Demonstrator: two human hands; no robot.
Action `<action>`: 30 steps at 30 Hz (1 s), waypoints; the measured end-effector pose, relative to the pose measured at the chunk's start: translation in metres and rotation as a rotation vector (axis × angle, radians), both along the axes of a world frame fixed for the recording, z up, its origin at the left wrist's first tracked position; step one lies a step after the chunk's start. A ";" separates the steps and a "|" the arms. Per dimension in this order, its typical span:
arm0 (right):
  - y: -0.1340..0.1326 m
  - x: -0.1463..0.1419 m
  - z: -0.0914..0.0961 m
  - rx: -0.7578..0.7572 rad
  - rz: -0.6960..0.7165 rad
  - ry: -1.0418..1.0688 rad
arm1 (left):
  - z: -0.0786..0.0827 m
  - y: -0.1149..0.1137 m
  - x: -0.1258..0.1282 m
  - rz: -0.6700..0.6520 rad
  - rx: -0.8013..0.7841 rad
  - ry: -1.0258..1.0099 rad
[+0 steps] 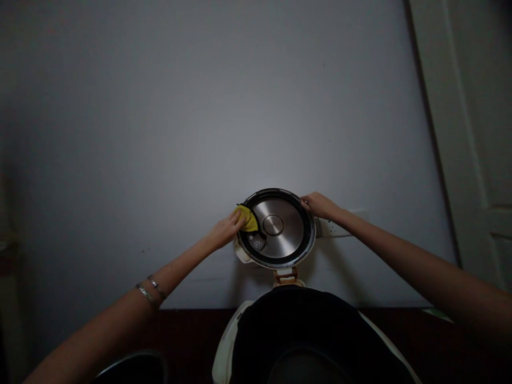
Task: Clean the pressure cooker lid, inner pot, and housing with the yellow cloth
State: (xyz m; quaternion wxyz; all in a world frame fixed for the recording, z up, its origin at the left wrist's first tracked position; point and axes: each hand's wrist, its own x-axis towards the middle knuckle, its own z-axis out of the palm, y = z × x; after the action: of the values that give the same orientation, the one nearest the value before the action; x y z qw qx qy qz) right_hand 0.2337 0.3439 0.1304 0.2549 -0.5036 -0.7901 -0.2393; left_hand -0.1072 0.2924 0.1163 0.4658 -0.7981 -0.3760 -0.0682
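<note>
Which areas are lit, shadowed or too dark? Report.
Head view: dim overall, brightest mid-frame on the plain grey wall; head view: pale sheen streaks the round brushed-metal inner lid, soft shadows fall on the wall below it; head view: deep round black pot, its inside mostly lost in darkness.

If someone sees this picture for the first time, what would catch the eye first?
Probably the shiny round lid, standing open against the wall, with the right hand at its upper right edge. Next, the bright yellow cloth under the left hand, on the lid's left edge. Below gapes the cooker's dark interior.
</note>
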 end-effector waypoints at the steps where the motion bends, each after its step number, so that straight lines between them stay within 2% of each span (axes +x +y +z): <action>1: 0.000 0.000 0.000 0.001 -0.003 0.000 | -0.008 -0.004 -0.002 0.005 -0.002 0.012; 7: 0.000 -0.001 -0.001 0.020 -0.039 0.001 | -0.050 -0.029 -0.001 0.036 -0.010 0.116; 17: 0.001 0.000 -0.004 0.034 -0.040 0.017 | -0.069 -0.061 0.013 0.011 0.017 0.202; 20: 0.002 0.001 -0.007 0.041 -0.044 0.042 | -0.059 -0.067 0.024 -0.045 0.073 0.156; 23: 0.002 0.002 -0.008 0.044 -0.044 0.042 | -0.029 -0.059 0.035 -0.112 0.202 0.088; 25: 0.002 0.002 -0.007 0.041 -0.046 0.034 | -0.005 -0.046 0.039 -0.145 0.286 0.059; 27: 0.002 0.002 -0.006 0.037 -0.053 0.030 | 0.011 -0.030 0.039 -0.170 0.296 0.064; 28: 0.002 0.002 -0.006 0.034 -0.058 0.031 | 0.013 -0.021 0.038 -0.168 0.274 0.073; 30: 0.002 0.002 -0.007 0.029 -0.064 0.035 | 0.007 -0.006 0.033 -0.163 0.181 0.131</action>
State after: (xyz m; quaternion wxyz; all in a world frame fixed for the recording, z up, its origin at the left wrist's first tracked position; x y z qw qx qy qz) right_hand 0.2359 0.3461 0.1239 0.2683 -0.5288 -0.7655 -0.2498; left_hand -0.0747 0.2859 0.1238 0.5525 -0.7833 -0.2712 -0.0873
